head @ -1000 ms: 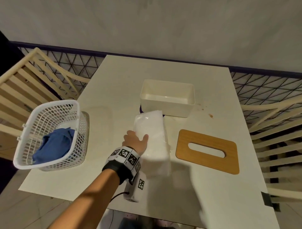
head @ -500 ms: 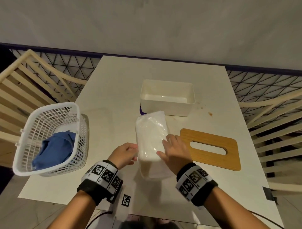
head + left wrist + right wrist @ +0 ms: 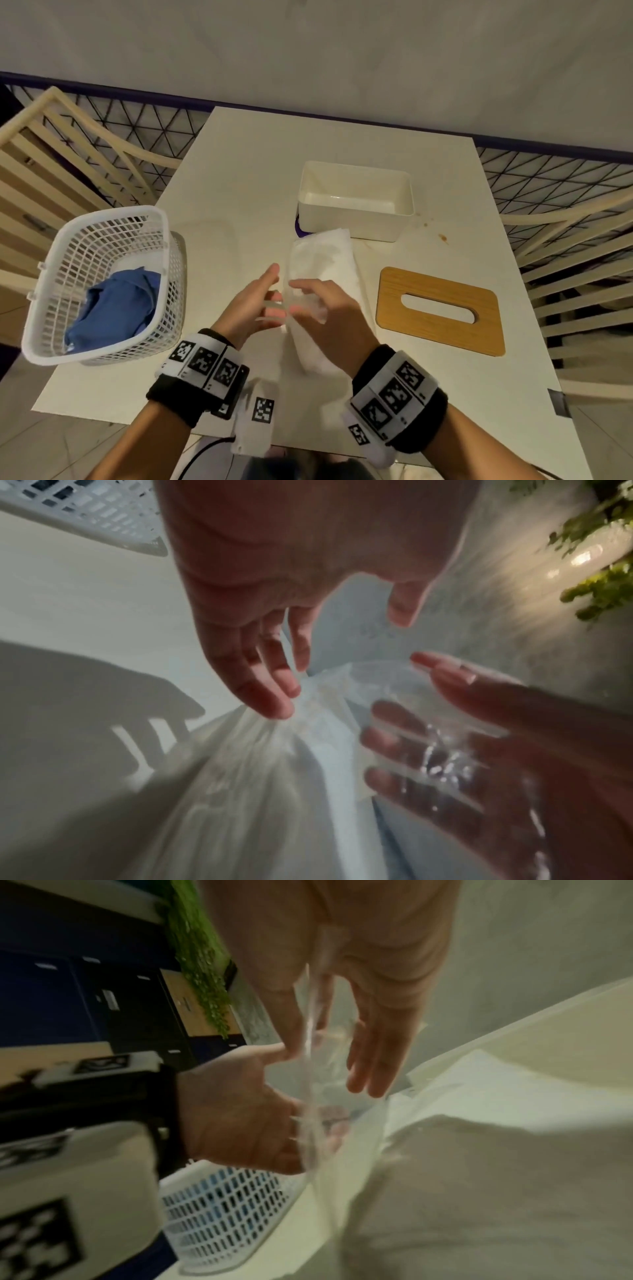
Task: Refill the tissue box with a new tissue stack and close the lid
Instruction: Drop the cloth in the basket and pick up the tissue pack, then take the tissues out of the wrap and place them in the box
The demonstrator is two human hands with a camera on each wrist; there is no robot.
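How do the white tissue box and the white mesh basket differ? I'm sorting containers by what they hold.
The tissue box has solid, smooth walls; the mesh basket has open lattice walls. The tissue box looks empty inside, while the mesh basket holds a crumpled blue cloth. The tissue box sits at the middle of the table; the mesh basket sits at its left edge and reaches past it. Both are white, rectangular and open-topped.

Three cameras, one spot

The head camera looks down from high up at the whole white table [image 3: 239, 178]. Each wrist camera sits very close, looking along its hand. All three see the clear plastic-wrapped white tissue stack [image 3: 329, 260] and white plastic basket [image 3: 102, 240].
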